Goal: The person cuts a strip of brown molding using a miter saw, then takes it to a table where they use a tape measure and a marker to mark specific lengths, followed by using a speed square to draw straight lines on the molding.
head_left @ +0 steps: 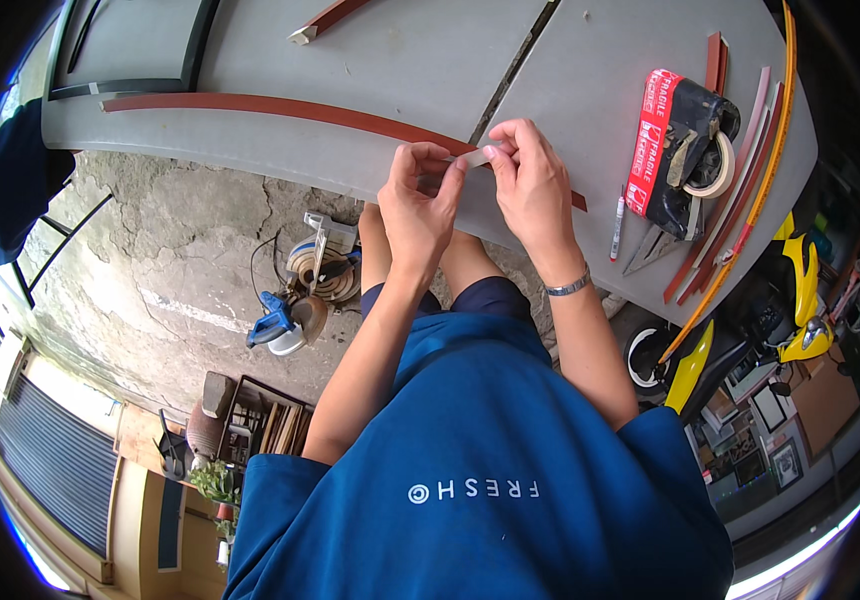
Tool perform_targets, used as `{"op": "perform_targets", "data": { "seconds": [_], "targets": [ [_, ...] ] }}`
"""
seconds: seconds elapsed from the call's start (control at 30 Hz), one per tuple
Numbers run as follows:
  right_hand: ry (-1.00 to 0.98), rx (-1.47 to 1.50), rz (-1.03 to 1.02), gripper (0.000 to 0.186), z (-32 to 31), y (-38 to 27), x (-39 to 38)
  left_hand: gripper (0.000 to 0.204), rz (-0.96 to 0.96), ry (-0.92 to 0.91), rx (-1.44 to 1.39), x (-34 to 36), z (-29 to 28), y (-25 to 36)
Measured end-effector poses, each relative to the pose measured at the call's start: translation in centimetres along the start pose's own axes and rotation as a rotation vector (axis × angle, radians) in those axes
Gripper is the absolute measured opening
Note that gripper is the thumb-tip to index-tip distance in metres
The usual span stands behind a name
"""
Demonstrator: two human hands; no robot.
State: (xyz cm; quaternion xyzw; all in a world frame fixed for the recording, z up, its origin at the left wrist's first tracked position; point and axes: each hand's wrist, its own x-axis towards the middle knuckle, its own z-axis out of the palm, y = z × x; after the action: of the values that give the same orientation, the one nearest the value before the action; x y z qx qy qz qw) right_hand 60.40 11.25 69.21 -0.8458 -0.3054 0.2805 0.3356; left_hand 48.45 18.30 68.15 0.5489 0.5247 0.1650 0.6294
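Both of my hands are raised over the near edge of the grey table, with a short pale strip point(476, 158) that looks like tape stretched between them. My left hand point(420, 205) is closed in a pinch at the strip's left end. At the other end, the thumb and forefinger of my right hand point(532, 185) pinch it. Beneath my hands, a long reddish-brown strip of moulding point(330, 112) runs along the table edge, and my fingers cover part of it. Whether the pale strip touches the moulding, I cannot tell.
On the grey table point(390, 60) lie a dark frame point(195, 50), another brown moulding piece point(335, 15), a red-and-black taped bundle point(658, 130), a tape roll point(715, 170), a marker point(617, 228) and a long yellow measuring strip point(778, 170). A blue-handled power saw point(275, 318) stands on the floor.
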Motion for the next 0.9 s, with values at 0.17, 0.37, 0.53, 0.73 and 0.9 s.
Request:
{"op": "perform_targets", "data": {
  "seconds": [0.17,0.37,0.53,0.73,0.9],
  "targets": [
    [0.001,-0.046,-0.018,0.015,0.01,-0.08,0.02,0.019,0.026,0.026,-0.012,0.03,0.09,-0.37],
    [0.007,-0.070,-0.044,0.015,0.07,-0.09,-0.05,0.019,0.014,0.031,-0.024,-0.10,0.12,-0.57],
    [0.006,-0.067,-0.031,0.014,0.06,-0.17,-0.04,0.019,0.018,0.028,-0.013,-0.09,0.07,-0.66],
    [0.012,-0.067,-0.051,0.014,0.17,-0.07,-0.02,0.020,0.016,0.039,-0.008,-0.05,0.16,-0.57],
    [0.020,-0.081,-0.055,0.014,0.35,0.10,-0.07,0.020,0.031,0.045,0.004,-0.02,0.25,-0.50]
  ]
}}
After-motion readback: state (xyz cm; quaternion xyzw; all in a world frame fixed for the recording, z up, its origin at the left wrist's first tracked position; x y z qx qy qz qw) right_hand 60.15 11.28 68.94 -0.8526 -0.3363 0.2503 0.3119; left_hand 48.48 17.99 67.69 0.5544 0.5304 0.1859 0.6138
